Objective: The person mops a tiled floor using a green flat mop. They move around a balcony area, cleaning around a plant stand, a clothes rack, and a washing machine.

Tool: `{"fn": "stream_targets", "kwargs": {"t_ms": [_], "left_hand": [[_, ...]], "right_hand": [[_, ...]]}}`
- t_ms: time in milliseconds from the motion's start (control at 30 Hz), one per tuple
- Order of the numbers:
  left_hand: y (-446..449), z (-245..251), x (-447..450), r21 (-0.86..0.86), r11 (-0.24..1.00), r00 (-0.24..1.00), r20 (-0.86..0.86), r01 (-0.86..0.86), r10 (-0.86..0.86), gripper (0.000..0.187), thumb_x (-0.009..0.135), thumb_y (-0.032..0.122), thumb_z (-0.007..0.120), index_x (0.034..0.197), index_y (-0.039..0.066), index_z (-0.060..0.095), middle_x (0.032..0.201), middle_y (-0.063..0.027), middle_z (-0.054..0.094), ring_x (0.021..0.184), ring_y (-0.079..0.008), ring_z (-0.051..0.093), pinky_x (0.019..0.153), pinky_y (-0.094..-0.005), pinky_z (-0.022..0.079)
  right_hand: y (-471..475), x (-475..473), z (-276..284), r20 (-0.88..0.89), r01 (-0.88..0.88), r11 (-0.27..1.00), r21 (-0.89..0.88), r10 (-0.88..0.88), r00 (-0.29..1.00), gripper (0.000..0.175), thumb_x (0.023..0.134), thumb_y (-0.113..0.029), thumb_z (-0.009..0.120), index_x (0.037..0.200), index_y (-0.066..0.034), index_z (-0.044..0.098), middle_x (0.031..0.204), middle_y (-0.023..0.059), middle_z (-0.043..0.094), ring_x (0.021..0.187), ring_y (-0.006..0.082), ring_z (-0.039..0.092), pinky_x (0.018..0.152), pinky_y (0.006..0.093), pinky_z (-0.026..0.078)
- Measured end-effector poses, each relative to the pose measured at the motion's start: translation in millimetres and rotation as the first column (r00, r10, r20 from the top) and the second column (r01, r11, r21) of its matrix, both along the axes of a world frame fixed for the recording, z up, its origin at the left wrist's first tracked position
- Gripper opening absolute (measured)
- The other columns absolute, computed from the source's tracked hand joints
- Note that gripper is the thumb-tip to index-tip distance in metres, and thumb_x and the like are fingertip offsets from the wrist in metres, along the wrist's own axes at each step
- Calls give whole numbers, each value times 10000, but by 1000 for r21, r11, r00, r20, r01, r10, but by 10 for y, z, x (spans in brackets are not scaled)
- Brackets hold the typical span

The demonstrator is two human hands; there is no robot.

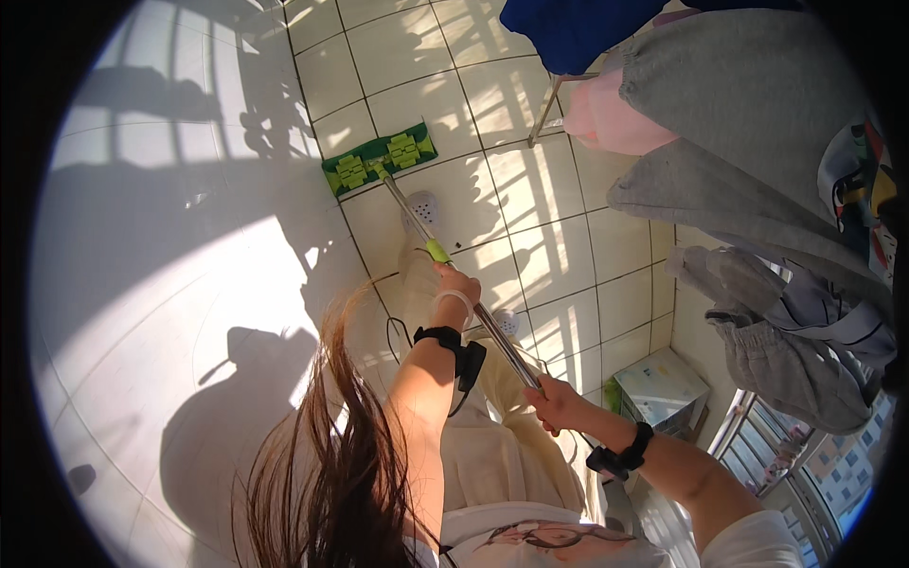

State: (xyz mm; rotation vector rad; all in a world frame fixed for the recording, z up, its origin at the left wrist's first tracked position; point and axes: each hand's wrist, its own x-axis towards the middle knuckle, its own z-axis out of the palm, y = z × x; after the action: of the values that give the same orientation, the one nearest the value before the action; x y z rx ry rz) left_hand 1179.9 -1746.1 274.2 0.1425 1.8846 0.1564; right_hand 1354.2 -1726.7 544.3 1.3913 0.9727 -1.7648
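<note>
A flat mop with a green rectangular head (380, 159) lies on the tiled floor (469, 106), beside the foot of the white wall. Its metal pole (504, 343) slants down towards my body. My left hand (456, 284) is closed round the pole just below the light green collar (437, 250). Lower down, near the pole's end, my right hand (555, 403) grips it too. Each forearm wears a black strap with a small device. A pale clog with holes (423, 207) shows beside the pole, close to the mop head.
A white wall (156, 213) rises on the left. Grey clothes (738, 121), a pink garment (611, 117) and a blue one (582, 28) hang at the right, above a metal-legged frame (544, 113). A box-like object (660, 387) stands lower right, near a window (763, 444).
</note>
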Motion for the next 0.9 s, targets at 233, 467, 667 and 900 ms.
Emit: {"fn": "stream_targets", "kwargs": {"t_ms": [233,467,667,900], "left_hand": [[-1105,694,1806,-202,966,956,211,-159,202,861,848,100,502,1384,27,-168,829,-245,581,499,-272,564,380,-352,434],[-1479,1436,2912,13,999,943,329,44,-46,927,818,200,529,1333,-113,-175,786,-262,603,595,-316,614,487,-366,502],[-1757,1666,2735,153,988,936,340,38,-89,919,785,250,528,1316,-170,-93,737,-218,615,571,-308,611,478,-356,495],[-1202,1284,1466,393,765,846,389,-511,365,424,816,65,520,1159,60,271,665,-107,530,458,-195,528,396,-306,456]], "right_hand": [[-686,1568,564,99,-238,969,-65,244,965,357,924,-322,463,879,32,436,551,77,511,443,158,548,377,292,460],[-1158,2427,1292,294,-7,999,-34,17,956,321,914,-291,519,811,1,436,518,61,491,397,129,486,348,288,360],[-1395,2244,1645,275,-9,1000,-14,12,961,339,903,-305,537,806,2,428,538,103,526,416,168,514,398,346,405],[-1143,1471,1124,-33,237,969,69,-236,971,300,877,-234,575,900,40,455,589,83,547,472,168,546,459,306,433]]}}
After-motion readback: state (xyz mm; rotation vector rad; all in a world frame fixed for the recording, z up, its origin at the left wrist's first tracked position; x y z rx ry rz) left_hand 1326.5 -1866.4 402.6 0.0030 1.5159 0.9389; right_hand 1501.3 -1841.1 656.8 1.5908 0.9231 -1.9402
